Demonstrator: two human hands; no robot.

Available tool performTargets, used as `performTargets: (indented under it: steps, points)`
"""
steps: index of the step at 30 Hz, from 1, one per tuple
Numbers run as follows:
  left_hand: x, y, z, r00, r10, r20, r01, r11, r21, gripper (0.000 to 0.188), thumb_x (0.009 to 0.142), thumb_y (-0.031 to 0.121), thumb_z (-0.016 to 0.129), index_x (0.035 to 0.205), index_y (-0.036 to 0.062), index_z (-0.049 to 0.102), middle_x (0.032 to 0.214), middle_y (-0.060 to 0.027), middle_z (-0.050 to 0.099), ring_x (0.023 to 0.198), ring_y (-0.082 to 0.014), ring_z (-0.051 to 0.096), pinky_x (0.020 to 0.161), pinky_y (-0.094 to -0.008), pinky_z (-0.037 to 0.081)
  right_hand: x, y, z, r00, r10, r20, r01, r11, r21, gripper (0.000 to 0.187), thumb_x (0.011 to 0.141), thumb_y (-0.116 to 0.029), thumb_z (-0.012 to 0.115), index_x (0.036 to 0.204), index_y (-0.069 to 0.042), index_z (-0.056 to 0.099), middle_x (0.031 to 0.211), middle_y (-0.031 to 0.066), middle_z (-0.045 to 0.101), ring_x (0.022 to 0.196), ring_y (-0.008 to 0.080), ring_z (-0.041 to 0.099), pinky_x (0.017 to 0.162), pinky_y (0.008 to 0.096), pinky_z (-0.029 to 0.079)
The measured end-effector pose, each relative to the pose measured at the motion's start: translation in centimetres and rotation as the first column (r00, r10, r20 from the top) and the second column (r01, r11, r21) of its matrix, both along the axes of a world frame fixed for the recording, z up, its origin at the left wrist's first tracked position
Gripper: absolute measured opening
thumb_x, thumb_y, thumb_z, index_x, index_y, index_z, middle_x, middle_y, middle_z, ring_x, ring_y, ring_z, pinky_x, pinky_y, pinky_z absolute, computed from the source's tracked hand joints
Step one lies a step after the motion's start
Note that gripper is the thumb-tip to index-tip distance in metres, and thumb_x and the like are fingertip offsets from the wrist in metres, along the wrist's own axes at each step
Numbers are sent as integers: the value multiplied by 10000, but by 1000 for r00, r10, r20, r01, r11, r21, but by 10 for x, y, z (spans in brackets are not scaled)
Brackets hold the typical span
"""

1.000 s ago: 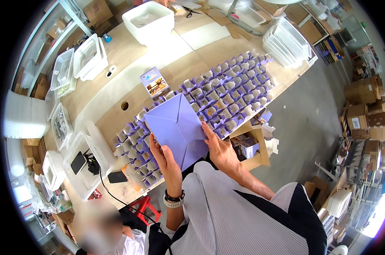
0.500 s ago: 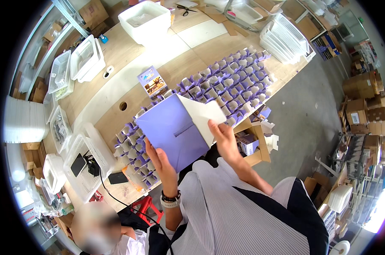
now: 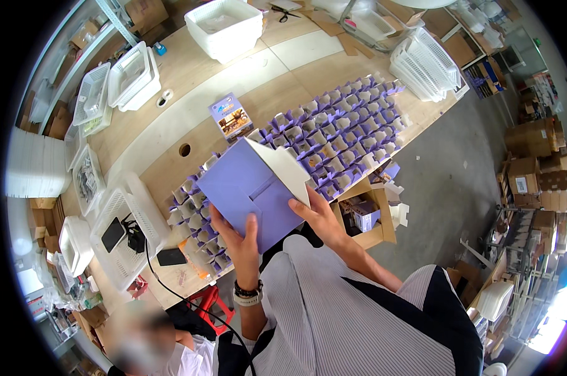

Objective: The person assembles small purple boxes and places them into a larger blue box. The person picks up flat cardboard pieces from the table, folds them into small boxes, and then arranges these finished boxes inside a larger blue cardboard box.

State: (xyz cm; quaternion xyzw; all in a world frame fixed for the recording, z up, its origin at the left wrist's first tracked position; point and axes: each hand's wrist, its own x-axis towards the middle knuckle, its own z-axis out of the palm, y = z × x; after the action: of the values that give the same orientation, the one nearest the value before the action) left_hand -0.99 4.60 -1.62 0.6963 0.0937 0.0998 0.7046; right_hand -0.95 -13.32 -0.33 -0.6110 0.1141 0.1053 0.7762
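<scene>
Partly, the purple box (image 3: 243, 188) (underside unseen) hides the open cartons (image 3: 340, 136).

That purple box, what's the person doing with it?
The person is holding the purple box in both hands: the left hand at its near side, thumb on the purple face, and the right hand at its right, by a white flap that sticks out. Behind it, rows of small open boxes stand on the table, along with a printed box.
</scene>
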Motion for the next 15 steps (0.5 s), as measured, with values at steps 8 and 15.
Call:
performTargets:
  steps: [8,15]
  points:
    - [33,18,34,967,-250,36,164,731,663,875,801,156,791,1564,55,373,1522,-215,420,1427,-436,388,1149,-523,355,-5,-19,21,944,237,231,-55,801,-596,765,759,-144,764,1490,-90,543,1221,183,665,1052,375,662,938,416,528]
    - [19,56,5,984,-166,-58,175,899,401,476,1047,334,538,1343,-38,549,1286,-166,622,1175,-289,616,980,-430,484,-5,-40,8,942,186,280,-19,862,-507,539,921,-283,760,1381,-32,630,1179,160,685,1038,318,689,913,415,536]
